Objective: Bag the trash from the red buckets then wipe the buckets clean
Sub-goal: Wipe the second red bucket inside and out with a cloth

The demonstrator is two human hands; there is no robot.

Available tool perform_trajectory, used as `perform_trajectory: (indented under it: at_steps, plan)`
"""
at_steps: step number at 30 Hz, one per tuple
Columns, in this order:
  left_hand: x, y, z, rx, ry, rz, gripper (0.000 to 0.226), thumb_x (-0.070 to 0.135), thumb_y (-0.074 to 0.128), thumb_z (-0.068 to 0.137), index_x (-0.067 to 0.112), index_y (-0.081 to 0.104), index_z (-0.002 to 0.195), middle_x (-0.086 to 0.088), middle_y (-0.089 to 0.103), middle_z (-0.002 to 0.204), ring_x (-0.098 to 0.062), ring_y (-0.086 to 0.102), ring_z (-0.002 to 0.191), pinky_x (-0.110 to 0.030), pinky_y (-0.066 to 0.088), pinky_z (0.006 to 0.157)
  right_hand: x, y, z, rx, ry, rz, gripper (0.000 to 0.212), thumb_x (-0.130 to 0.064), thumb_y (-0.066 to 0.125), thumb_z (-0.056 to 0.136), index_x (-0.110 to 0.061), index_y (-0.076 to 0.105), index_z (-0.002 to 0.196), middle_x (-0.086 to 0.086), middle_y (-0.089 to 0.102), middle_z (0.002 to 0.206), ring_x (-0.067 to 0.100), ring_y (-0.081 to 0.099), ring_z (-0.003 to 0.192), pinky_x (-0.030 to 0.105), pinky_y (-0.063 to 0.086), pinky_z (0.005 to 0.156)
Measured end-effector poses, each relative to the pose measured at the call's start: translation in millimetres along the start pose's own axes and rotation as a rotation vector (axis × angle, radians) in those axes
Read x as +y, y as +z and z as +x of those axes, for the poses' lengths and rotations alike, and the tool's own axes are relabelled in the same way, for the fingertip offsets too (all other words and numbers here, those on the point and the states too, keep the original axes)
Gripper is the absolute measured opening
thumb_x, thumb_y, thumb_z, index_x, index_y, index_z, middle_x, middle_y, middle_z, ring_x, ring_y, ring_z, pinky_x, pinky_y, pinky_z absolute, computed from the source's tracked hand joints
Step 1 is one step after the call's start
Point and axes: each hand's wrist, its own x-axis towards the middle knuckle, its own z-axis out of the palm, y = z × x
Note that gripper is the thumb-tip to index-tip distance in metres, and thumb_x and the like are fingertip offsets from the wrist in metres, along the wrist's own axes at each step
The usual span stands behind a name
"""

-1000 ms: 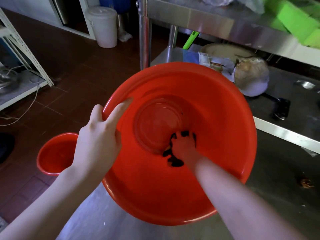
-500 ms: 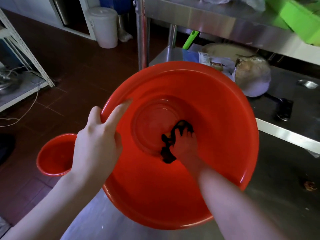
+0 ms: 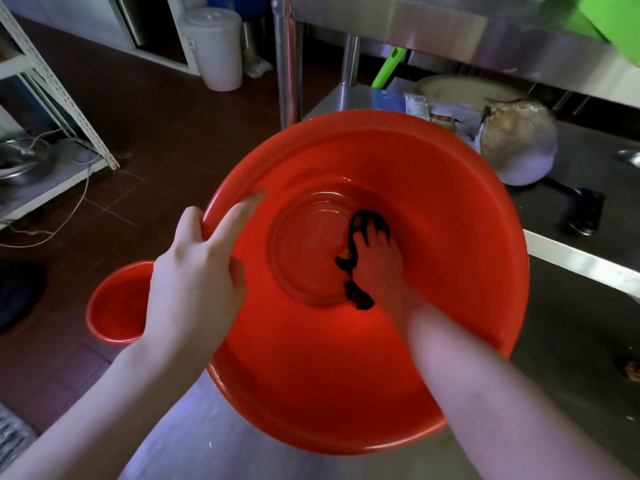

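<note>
A large red bucket [image 3: 433, 209] is tilted toward me over a steel table. My left hand [image 3: 197, 275] grips its left rim, thumb outside and fingers lying over the edge on the inner wall. My right hand [image 3: 375, 261] is down inside, pressing a dark cloth [image 3: 360, 297] against the round bottom at its right side. Bits of the cloth show around my fingers. A smaller red bucket [image 3: 114, 306] stands on the tiled floor to the left, partly hidden by my left wrist.
The steel table [image 3: 581, 341] carries a brown scrap [image 3: 628, 368] at the right. Behind it a lower shelf holds a pan [image 3: 519, 143] and packets. A white lidded bin [image 3: 214, 46] stands at the back, and a white rack [image 3: 52, 88] at the left.
My right hand has slid the cloth across the bucket's bottom, from the near edge toward the far right. My left hand keeps its hold on the rim.
</note>
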Motion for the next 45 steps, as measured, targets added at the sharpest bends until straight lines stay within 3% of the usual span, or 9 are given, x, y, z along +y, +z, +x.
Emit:
perform_trajectory:
  at_steps: [6,10,19,24,28,31,34,40,45]
  plan:
    - [4.7,2.0,-0.9,0.023,-0.014,0.01,0.083,-0.012,0.059,0.072,0.031,0.048,0.142,-0.007,0.034,0.083,-0.018,0.033,0.048,-0.018,0.023,0.047,-28.6,27.3,-39.9,-0.206,0.033,0.195,0.057,-0.051,0.052,0.087,-0.018,0.046,0.133,0.02,0.057,0.129,0.034,0.054,0.118,0.037,0.041,0.095]
    - [4.6,3.1,-2.2,0.039,-0.007,0.002,0.084,-0.013,0.059,0.071,0.032,0.049,0.142,-0.007,0.034,0.083,-0.02,0.034,0.049,-0.021,0.025,0.049,-67.5,24.0,-41.4,-0.406,-0.075,0.457,0.057,-0.05,0.038,0.097,-0.021,0.039,0.145,0.016,0.046,0.146,0.036,0.043,0.133,0.039,0.036,0.107]
    - [-12.4,2.3,3.7,0.01,0.001,0.005,0.086,-0.012,0.059,0.072,0.034,0.046,0.143,-0.006,0.036,0.084,-0.019,0.036,0.051,-0.019,0.027,0.047,-129.4,3.2,-16.6,-0.366,-0.165,0.969,0.058,-0.03,0.046,0.1,-0.018,0.025,0.152,0.018,0.032,0.154,0.034,0.035,0.138,0.032,0.029,0.108]
    - [-12.0,1.9,2.9,0.008,-0.007,0.003,0.084,-0.011,0.058,0.073,0.035,0.046,0.142,-0.006,0.036,0.084,-0.017,0.036,0.051,-0.021,0.028,0.047,-86.6,21.4,-32.4,-0.511,-0.256,0.621,0.051,-0.034,0.045,0.1,-0.024,0.035,0.148,0.016,0.038,0.151,0.033,0.04,0.135,0.035,0.034,0.108]
    - [-8.7,-0.1,1.9,0.0,-0.012,-0.015,0.082,-0.01,0.057,0.076,0.034,0.045,0.143,-0.008,0.037,0.085,-0.017,0.036,0.05,-0.024,0.03,0.05,-48.7,9.4,-36.8,-0.579,-0.251,0.008,0.044,-0.041,0.04,0.097,-0.025,0.048,0.138,0.011,0.052,0.141,0.031,0.051,0.127,0.037,0.041,0.097]
    - [-6.2,-1.6,1.0,-0.003,-0.008,-0.011,0.081,-0.01,0.057,0.077,0.033,0.045,0.144,-0.008,0.036,0.085,-0.016,0.034,0.049,-0.022,0.027,0.049,-28.4,-4.3,-31.0,-0.493,-0.133,-0.491,0.046,-0.036,0.037,0.099,-0.021,0.047,0.141,0.004,0.045,0.148,0.03,0.036,0.139,0.046,0.024,0.112]
    - [-3.8,0.0,0.1,0.006,-0.021,-0.001,0.08,-0.009,0.057,0.076,0.034,0.046,0.143,-0.008,0.035,0.084,-0.019,0.033,0.048,-0.024,0.028,0.05,-17.9,-8.6,-29.1,-0.452,-0.098,-0.611,0.048,-0.043,0.036,0.098,-0.023,0.05,0.139,0.005,0.044,0.148,0.032,0.031,0.14,0.05,0.01,0.117]
    - [-4.6,1.9,-0.8,0.037,-0.044,0.003,0.08,-0.008,0.056,0.074,0.035,0.048,0.141,-0.008,0.036,0.085,-0.024,0.036,0.049,-0.029,0.033,0.052,-77.2,10.8,-50.6,-0.552,-0.136,0.338,0.044,-0.046,0.042,0.094,-0.024,0.057,0.129,0.01,0.056,0.136,0.029,0.053,0.124,0.034,0.04,0.098]
    - [-0.9,2.3,-2.7,0.031,-0.035,0.017,0.081,-0.01,0.057,0.074,0.034,0.047,0.142,-0.007,0.035,0.085,-0.018,0.032,0.049,-0.018,0.022,0.046,-99.4,7.3,-52.1,-0.495,-0.129,0.794,0.047,-0.031,0.055,0.094,-0.026,0.049,0.14,0.01,0.054,0.14,0.029,0.051,0.127,0.037,0.041,0.103]
